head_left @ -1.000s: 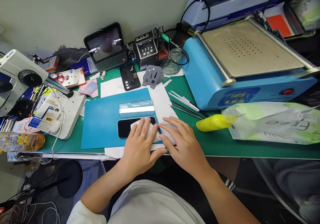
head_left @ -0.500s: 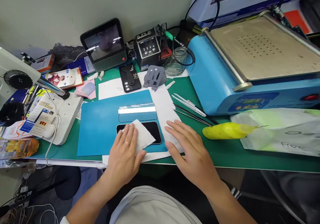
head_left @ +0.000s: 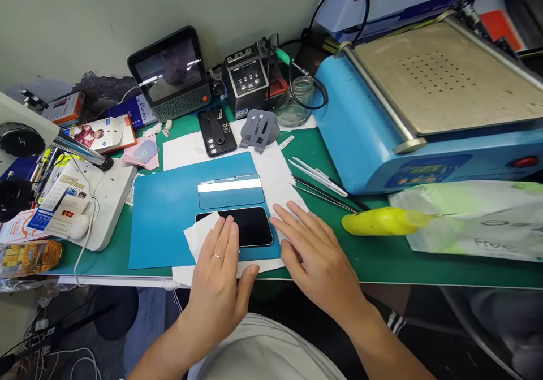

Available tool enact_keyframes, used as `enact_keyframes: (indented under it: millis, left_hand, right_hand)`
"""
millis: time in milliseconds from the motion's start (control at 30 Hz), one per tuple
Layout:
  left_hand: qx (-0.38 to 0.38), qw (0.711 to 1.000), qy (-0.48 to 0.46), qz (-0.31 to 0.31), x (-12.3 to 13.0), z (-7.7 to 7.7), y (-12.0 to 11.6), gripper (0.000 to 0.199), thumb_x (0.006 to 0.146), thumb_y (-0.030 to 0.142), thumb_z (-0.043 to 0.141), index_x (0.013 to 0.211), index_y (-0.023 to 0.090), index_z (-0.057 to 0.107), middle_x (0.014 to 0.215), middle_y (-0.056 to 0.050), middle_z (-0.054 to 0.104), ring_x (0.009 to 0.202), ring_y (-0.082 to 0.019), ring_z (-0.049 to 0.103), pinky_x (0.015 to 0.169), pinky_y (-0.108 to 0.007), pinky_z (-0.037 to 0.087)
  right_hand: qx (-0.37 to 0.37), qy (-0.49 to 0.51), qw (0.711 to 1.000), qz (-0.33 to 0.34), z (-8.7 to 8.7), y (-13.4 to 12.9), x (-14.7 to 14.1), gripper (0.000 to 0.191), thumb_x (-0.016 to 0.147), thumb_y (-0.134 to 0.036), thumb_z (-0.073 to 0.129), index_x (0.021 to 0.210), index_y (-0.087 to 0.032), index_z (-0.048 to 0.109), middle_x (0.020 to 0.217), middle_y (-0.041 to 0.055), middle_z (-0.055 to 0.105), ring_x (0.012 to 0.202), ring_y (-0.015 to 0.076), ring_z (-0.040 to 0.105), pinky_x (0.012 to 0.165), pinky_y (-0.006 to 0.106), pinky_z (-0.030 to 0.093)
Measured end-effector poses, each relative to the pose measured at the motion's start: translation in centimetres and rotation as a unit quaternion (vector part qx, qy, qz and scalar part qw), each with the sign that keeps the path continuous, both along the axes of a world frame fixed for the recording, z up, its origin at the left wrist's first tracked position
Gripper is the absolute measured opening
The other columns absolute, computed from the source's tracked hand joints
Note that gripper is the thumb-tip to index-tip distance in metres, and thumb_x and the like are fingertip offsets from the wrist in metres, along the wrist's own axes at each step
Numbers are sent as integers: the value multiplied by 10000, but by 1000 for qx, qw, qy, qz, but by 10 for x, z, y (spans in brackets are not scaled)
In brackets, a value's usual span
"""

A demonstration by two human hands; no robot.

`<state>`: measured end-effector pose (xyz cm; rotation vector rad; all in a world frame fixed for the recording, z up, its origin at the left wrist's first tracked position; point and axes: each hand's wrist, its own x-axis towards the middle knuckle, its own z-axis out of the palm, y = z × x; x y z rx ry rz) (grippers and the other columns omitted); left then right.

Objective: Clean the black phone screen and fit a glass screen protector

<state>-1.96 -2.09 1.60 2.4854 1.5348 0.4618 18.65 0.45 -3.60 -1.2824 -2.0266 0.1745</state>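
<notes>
My left hand (head_left: 220, 278) lies with fingers stretched flat on a white wipe (head_left: 199, 234), at the left end of a smartphone (head_left: 254, 226). The phone rests screen up on a blue mat (head_left: 161, 216), its black glass uncovered on the right side. My right hand (head_left: 316, 261) is open, fingers apart, just beyond the phone's right end, over the mat's edge and the white paper (head_left: 275, 173). It holds nothing that I can see. A clear screen protector (head_left: 231, 199) with a bright reflection lies just behind the phone.
A blue heating plate machine (head_left: 352, 142) stands at right, with a yellow bottle (head_left: 382, 221) and a plastic packet (head_left: 470, 221) before it. Tweezers (head_left: 324, 193) lie nearby. Behind are a phone case (head_left: 216, 131), a grey holder (head_left: 258, 128) and a smart display (head_left: 169, 74). A microscope stand (head_left: 114, 199) is at left.
My left hand has slid the wipe to the left along the phone, uncovering more of its screen. My right hand has shifted slightly left. The view has moved a little.
</notes>
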Motion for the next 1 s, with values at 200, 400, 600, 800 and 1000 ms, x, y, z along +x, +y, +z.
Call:
enact_keyframes:
  millis: [200,400,600,800,1000]
  left_hand:
    - [-17,992,92,81,-14,-17,3,846,1070,448,433,1657,144,-96,1695,-277,202,1583,-408,159,1188,-673,395]
    - [-26,990,117,72,-34,-15,5,852,1072,500,395,1653,159,-126,1716,-244,160,1594,-378,122,1216,-638,370]
    - [-9,988,142,65,-22,-22,9,949,1020,638,421,1640,24,46,1691,-306,183,1586,-426,141,1217,-644,353]
    - [-19,991,128,-17,27,-26,23,1043,973,769,332,1600,-53,191,1683,-305,195,1595,-414,143,1265,-582,285]
    - [-13,990,123,-73,53,-29,22,939,1024,702,238,1574,-58,284,1696,-266,201,1607,-375,114,1302,-496,195]
  right_hand:
    - [11,12,1000,5,-1,-1,2,504,953,-55,500,1441,-176,521,1462,150,634,1465,318,490,1144,548,457]
    - [-4,-10,1000,12,-3,-2,1,473,972,-95,491,1433,-192,532,1514,146,589,1484,344,458,1129,587,470]
    - [-11,14,1000,10,-3,-2,1,543,998,-121,476,1530,-225,449,1540,129,566,1504,315,433,1149,565,471]
    - [-44,48,998,3,-4,-3,6,544,1035,-153,432,1571,-248,416,1579,125,523,1530,300,391,1172,554,453]
    - [-95,120,988,1,-3,-3,13,466,1070,-236,428,1528,-297,482,1588,79,519,1524,266,406,1209,517,427]
